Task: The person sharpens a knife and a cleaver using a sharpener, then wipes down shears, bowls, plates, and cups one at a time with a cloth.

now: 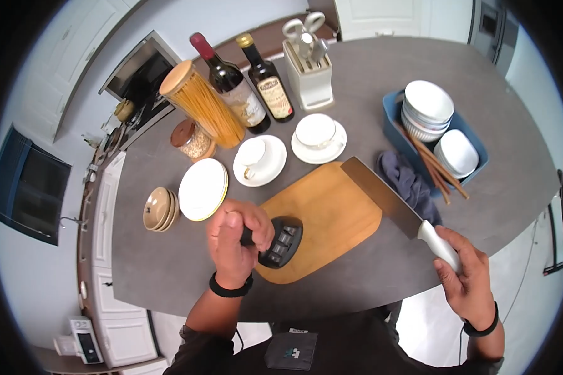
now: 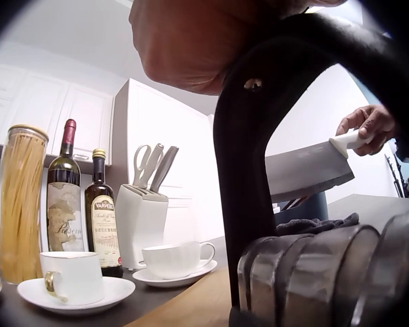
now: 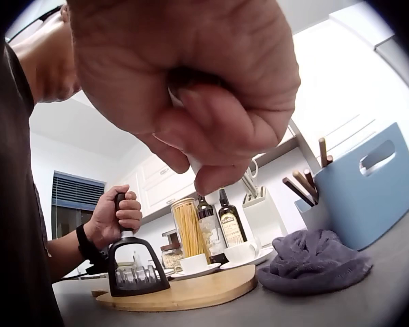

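Note:
My left hand [image 1: 238,240] grips the handle of a black knife sharpener [image 1: 283,242], which stands on the near left part of the wooden cutting board [image 1: 331,212]. In the right wrist view the sharpener [image 3: 138,269] shows its slotted base and arched frame. My right hand [image 1: 468,278] holds a cleaver by its white handle. The wide cleaver blade [image 1: 381,197] points up and left, over the board's right edge and beside a dark crumpled cloth [image 1: 406,181]. In the left wrist view the blade [image 2: 310,170] is raised, apart from the sharpener.
Behind the board stand two cups on saucers [image 1: 319,153], two bottles [image 1: 272,87], a pasta jar [image 1: 206,106] and a knife block [image 1: 309,78]. White plates [image 1: 203,189] and small bowls [image 1: 159,209] lie left. A blue bin [image 1: 391,115] with bowls and chopsticks is at right.

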Motion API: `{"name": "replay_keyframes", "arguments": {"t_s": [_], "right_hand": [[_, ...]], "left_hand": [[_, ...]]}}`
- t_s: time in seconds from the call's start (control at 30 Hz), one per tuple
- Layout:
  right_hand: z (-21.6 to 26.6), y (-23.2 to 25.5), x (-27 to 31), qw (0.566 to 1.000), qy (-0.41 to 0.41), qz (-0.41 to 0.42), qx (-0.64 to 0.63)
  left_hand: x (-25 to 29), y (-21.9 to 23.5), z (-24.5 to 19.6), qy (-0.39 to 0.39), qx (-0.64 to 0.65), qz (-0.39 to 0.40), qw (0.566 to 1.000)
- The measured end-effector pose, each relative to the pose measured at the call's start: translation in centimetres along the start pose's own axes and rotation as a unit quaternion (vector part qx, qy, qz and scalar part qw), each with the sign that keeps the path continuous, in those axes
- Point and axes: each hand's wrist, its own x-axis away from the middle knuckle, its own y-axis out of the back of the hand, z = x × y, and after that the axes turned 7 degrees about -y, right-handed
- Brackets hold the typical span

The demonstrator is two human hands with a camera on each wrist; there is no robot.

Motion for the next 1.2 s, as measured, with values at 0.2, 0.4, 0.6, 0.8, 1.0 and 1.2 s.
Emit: {"name": "replay_keyframes", "arguments": {"t_s": [0.2, 0.4, 0.6, 0.8, 1.0, 1.2], "right_hand": [[5.1, 1.9, -3.2, 0.998, 0.019, -0.040, 0.033], [9.1, 4.9, -10.4, 0.996, -0.009, -0.080, 0.026], [11.7, 3.8, -18.4, 0.994, -0.013, -0.067, 0.091], [11.3, 0.7, -22.9, 0.992, -0.023, -0.021, 0.121], [11.1, 0.0, -23.5, 0.991, 0.008, -0.034, 0.132], [10.7, 0.4, -24.1, 0.990, -0.022, -0.038, 0.133]], "left_hand": [[0.3, 0.8, 0.1, -0.017, 0.053, -0.001, 0.998], [0.3, 0.7, -0.7, -0.004, 0.030, 0.009, 0.999], [0.2, 1.0, -1.1, -0.004, 0.016, 0.022, 1.000], [0.2, 1.1, -1.4, -0.008, 0.027, 0.026, 0.999], [0.1, 1.1, -1.3, -0.007, 0.039, 0.023, 0.999], [0.1, 1.2, -1.5, -0.005, 0.034, 0.024, 0.999]]}}
